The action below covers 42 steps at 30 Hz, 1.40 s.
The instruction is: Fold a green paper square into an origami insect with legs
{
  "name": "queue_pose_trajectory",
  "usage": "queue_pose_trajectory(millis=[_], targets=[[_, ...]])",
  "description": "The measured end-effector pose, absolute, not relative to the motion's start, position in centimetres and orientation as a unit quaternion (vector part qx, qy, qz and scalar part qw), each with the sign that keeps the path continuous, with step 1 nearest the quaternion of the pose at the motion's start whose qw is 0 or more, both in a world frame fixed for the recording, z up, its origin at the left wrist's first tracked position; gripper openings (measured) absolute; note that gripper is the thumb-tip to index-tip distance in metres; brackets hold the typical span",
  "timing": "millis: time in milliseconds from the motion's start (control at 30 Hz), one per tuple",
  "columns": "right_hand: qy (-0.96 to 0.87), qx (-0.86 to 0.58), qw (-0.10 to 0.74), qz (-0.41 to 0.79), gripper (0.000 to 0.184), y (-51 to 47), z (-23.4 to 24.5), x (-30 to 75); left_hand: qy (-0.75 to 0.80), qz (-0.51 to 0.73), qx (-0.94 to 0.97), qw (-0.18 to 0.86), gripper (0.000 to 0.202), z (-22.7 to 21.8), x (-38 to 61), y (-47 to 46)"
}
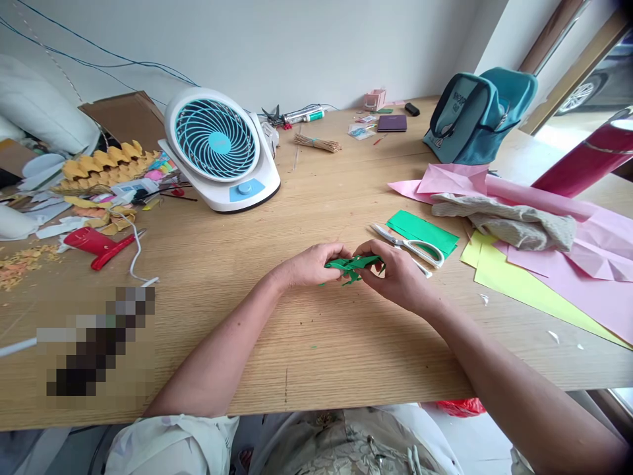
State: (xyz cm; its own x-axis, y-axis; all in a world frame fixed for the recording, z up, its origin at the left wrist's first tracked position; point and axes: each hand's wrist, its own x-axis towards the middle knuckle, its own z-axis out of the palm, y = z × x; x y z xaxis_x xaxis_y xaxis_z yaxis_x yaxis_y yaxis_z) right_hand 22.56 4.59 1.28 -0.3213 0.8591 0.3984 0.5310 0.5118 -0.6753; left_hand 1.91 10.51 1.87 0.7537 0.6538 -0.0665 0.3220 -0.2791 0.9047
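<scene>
A folded or cut piece of green paper is between my two hands, just above the tabletop. My left hand pinches its left end, fingers closed. On the other end, my right hand grips it with thumb and fingertips. The fingers partly cover the paper, so its full shape cannot be made out. White-handled scissors lie just right of my right hand, partly over flat green paper sheets. Tiny green scraps are on the wood below my hands.
A white-and-blue fan stands at the back left, near a red glue gun and clutter. To the right are pink paper, yellow paper, a grey glove, a teal bag and a red flask.
</scene>
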Motion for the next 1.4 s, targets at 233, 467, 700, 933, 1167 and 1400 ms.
queue_pose_trajectory(millis=[233, 467, 700, 933, 1167, 1400], targets=[[-0.76, -0.475, 0.378, 0.23, 0.008, 4.8, 1.3, 22.5, 0.312, 0.19, 0.756, 0.543, 0.028, 1.7, 1.6, 10.7], [-0.727, -0.507, 0.385, 0.258, 0.012, 4.9, 1.2, 22.3, 0.354, 0.217, 0.76, 0.499, 0.027, 1.8, 1.8, 10.6], [-0.7, -0.535, 0.38, 0.282, 0.011, 5.0, 0.9, 22.4, 0.382, 0.23, 0.739, 0.505, 0.022, 1.3, 2.1, 10.6], [-0.713, -0.52, 0.379, 0.279, 0.008, 4.9, 1.0, 22.3, 0.388, 0.23, 0.698, 0.556, 0.023, 0.7, 2.3, 10.7], [-0.718, -0.523, 0.371, 0.269, 0.011, 4.9, 1.2, 22.5, 0.374, 0.236, 0.695, 0.566, 0.026, 0.7, 2.2, 11.0], [-0.734, -0.494, 0.381, 0.269, 0.01, 4.7, 1.5, 22.4, 0.392, 0.215, 0.721, 0.53, 0.02, 1.1, 2.3, 10.3]])
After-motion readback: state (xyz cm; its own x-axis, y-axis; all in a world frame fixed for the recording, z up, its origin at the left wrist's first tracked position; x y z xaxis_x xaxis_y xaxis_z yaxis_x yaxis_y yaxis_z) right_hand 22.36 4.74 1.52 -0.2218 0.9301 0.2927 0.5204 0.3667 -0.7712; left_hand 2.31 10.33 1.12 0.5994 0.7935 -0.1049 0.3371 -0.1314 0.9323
